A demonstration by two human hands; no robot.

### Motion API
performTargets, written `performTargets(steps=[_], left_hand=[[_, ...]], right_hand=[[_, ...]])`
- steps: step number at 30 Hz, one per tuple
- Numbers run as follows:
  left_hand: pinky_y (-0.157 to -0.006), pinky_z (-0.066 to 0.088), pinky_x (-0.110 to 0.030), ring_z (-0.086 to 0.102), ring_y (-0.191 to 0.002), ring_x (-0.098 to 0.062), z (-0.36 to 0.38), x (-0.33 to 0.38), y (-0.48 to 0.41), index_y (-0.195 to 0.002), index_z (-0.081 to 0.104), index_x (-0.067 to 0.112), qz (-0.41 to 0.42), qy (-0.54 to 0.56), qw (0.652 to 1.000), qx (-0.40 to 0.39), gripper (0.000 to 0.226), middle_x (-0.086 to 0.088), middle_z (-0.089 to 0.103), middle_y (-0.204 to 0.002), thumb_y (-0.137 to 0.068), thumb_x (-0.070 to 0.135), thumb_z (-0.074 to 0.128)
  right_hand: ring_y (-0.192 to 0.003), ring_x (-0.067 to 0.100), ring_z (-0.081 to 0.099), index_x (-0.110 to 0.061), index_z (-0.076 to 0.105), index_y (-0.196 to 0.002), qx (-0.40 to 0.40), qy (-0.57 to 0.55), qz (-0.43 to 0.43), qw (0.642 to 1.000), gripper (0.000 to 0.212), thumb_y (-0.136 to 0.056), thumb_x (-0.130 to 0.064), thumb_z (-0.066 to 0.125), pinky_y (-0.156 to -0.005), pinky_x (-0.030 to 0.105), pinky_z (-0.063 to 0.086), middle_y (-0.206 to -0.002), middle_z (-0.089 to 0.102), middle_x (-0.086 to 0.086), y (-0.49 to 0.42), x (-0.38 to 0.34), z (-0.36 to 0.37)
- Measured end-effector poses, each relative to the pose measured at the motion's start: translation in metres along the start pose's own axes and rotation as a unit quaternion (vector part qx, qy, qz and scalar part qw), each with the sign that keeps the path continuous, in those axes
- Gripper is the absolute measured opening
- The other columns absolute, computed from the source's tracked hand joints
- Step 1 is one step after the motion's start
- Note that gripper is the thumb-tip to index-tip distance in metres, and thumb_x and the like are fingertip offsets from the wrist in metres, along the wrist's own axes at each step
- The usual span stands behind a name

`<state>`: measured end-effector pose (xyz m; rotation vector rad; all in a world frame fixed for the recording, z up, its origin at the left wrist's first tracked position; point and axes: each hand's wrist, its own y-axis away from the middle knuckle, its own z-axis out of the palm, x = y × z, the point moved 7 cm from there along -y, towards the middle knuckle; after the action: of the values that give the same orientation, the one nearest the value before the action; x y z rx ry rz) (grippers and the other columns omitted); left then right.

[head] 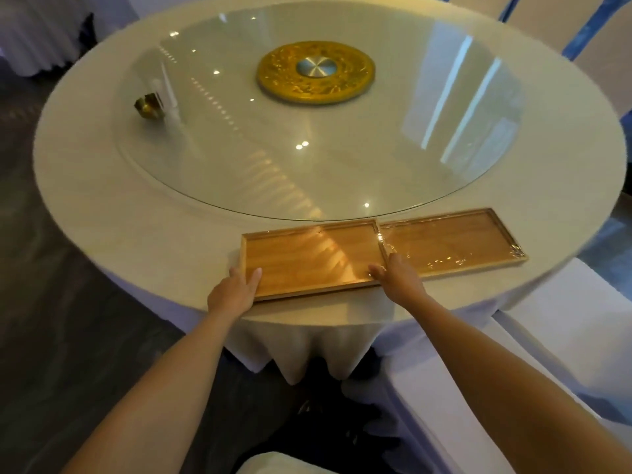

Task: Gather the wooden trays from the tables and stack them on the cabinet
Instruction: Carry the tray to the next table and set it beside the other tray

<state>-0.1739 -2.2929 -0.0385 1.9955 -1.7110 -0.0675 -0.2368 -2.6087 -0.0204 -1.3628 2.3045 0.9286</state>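
head view: two wooden trays (309, 260), two hands (236, 290)

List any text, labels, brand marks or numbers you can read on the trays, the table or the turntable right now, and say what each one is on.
None can be read.
Left wooden tray: plain wood grain, no marking.
Right wooden tray: under a shiny film, no lettering visible.
Gold disc at the glass turntable's centre: embossed relief, too blurred to tell if it holds characters.
Small gold stand: its clear panel shows no text.
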Motion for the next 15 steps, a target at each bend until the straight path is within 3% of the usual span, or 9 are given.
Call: performTargets(steps=[7, 11, 15], left_hand=[[-0.071, 0.038, -0.036, 0.059, -0.1, -0.037, 0.0038, -0.0081, -0.0003, -0.12, 0.042, 0.002, -0.004, -0.045, 0.999, 0.024, 0.063, -0.022, 0.062, -0.113, -0.094, 0.054, 0.02], [-0.077, 0.042, -0.039, 0.059, -0.103, -0.038, 0.0062, -0.0088, 0.0002, -0.121, 0.041, 0.001, -0.006, -0.046, 0.999, 0.015, 0.061, -0.024, 0.061, -0.115, -0.095, 0.053, 0.02], [-0.078, 0.044, -0.038, 0.059, -0.104, -0.037, 0.0105, -0.009, 0.0006, -0.122, 0.038, 0.001, -0.008, -0.042, 0.999, 0.0, 0.061, -0.024, 0.06, -0.116, -0.095, 0.052, 0.02]], right_hand=[[-0.111, 0.036, 0.054, 0.001, 0.038, -0.129, -0.037, 0.055, -0.008, 0.998, 0.054, -0.093, -0.04, 0.045, -0.079, 0.036, 0.041, -0.124, 0.054, 0.022, -0.0078, -0.0033, 0.0095], [-0.104, 0.034, 0.058, -0.001, 0.039, -0.128, -0.028, 0.128, -0.028, 0.991, 0.051, -0.095, -0.04, 0.04, -0.073, 0.036, 0.042, -0.118, 0.055, 0.02, -0.0082, -0.0089, 0.0052], [-0.098, 0.031, 0.06, -0.01, 0.045, -0.124, -0.029, 0.207, -0.062, 0.976, 0.034, -0.098, -0.03, 0.039, -0.072, 0.036, 0.052, -0.121, 0.048, 0.017, -0.009, -0.0115, 0.0071]])
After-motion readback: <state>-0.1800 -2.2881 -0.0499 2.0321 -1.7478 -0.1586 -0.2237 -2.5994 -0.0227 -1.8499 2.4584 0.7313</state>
